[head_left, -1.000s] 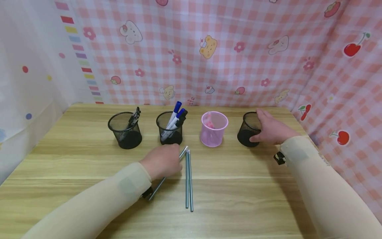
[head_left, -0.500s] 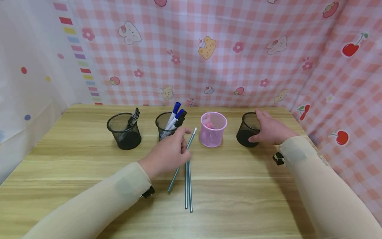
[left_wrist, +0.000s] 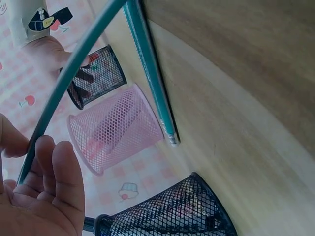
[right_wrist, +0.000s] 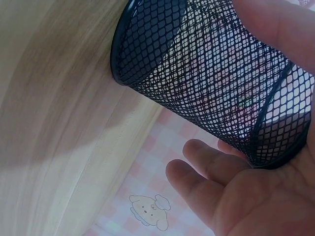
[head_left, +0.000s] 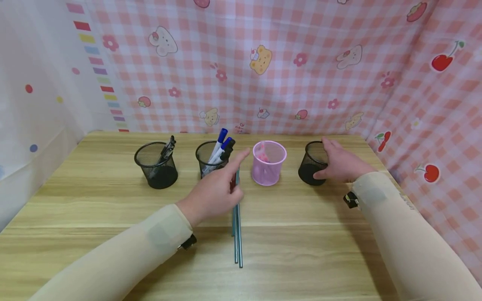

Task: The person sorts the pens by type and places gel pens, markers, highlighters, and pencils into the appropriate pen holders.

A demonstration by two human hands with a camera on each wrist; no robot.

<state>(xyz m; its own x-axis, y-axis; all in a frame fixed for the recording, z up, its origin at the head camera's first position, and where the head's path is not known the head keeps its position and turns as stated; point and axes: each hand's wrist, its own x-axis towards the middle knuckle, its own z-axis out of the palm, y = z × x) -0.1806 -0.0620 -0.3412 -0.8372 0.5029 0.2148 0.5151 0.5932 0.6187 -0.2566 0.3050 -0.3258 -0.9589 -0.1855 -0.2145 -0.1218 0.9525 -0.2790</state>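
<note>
In the head view, my left hand (head_left: 214,192) holds a teal pencil (left_wrist: 66,76) above the table, pinched between thumb and fingers as the left wrist view shows. Two more teal pencils (head_left: 239,246) lie close together beneath it, their eraser ends toward the cups. At the right, my right hand (head_left: 342,163) grips a black mesh pen cup (head_left: 309,172) that stands upright on the table. The right wrist view has the fingers and thumb around this cup (right_wrist: 211,73), with no pens visible through its mesh.
A pink mesh cup (head_left: 267,172) with something pink inside stands right of my left hand. Behind that hand is a black cup (head_left: 204,156) with blue-capped and black-capped markers. Farther left, another black cup (head_left: 156,173) holds black pens. Checked cloth (head_left: 233,96) hangs behind.
My left hand has picked up one pencil from beside the other two and raised it, swinging it more upright toward the pink cup. The right hand has kept its hold on the black cup.
</note>
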